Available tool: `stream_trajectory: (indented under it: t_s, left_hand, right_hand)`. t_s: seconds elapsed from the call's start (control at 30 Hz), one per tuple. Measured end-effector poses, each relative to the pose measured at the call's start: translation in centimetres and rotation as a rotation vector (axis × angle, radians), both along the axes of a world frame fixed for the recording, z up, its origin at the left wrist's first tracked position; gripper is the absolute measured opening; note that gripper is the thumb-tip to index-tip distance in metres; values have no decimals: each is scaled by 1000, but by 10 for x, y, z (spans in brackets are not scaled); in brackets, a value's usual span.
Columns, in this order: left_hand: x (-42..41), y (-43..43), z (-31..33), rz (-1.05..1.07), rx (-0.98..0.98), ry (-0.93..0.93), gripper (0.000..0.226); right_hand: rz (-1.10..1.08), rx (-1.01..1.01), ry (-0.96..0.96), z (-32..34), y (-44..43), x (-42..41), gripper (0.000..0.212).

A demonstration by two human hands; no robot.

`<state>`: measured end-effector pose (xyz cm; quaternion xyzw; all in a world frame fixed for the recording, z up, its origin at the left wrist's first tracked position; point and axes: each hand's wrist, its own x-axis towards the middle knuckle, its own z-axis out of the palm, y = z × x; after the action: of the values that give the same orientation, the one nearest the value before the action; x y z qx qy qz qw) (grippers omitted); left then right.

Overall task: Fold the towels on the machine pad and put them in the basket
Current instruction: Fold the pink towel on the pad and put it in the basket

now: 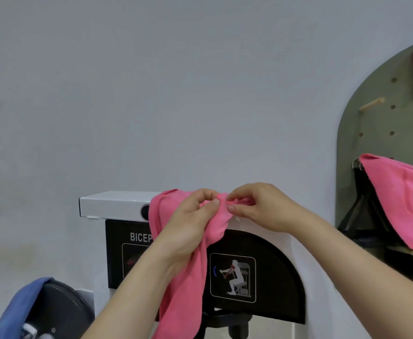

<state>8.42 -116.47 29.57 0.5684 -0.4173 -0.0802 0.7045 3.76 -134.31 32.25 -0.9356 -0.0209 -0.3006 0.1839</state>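
Note:
A pink towel (185, 285) hangs bunched in front of me, held up at chest height before the white biceps machine (112, 204). My left hand (188, 228) pinches its top edge between thumb and fingers, with the cloth trailing down past the wrist. My right hand (256, 206) pinches the same edge just to the right, so the two hands almost touch. A blue towel (17, 307) lies draped over a dark round pad (61, 309) at the lower left. No basket is in view.
A green pegboard (376, 133) with wooden pegs and metal hooks stands at the right. Another pink towel (406, 201) hangs from it over a black bag (362, 216). A plain grey wall fills the upper view.

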Motion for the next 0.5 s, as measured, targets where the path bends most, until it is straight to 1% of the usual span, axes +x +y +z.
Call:
stream_trajectory:
  t_s: [0.03,0.07,0.13,0.17,0.2,0.23,0.27,0.3,0.33,0.4,0.43,0.5]
  left_hand:
    - [-5,2,0,-42,-46,49,12]
    - [-12,4,0,-76,-81,87,12]
    - [-25,8,0,-146,-136,140,13]
    - [-32,9,0,-181,-152,155,14]
    - [-40,11,1,-209,-157,158,15]
    - [-48,12,1,-227,-153,149,17]
    - [-57,13,1,-242,-142,142,22]
    - [-67,13,2,-252,-131,137,27]
    - [-76,13,3,-268,-126,137,29]
    - [-94,14,6,-339,-144,156,20]
    - [-104,15,6,-379,-169,185,19]
    - [-123,18,7,-412,-229,223,23]
  right_hand:
    - [70,27,40,2,-1,-8,16]
    - [135,49,80,2,-5,-15,17]
    - [186,52,190,2,-10,-32,25]
    - [169,43,236,0,-12,-40,33]
    - [143,31,231,-4,-14,-47,39]
    - [112,30,185,-8,-15,-54,37]
    - [103,68,105,-12,-17,-61,29]
    - [104,167,54,-16,-18,-72,21]
    - [122,305,40,-18,-21,-85,22]
    - [222,592,126,-21,-28,-116,28]
    - [278,703,162,-22,-33,-134,25]
    - [369,848,194,-25,-44,-170,8]
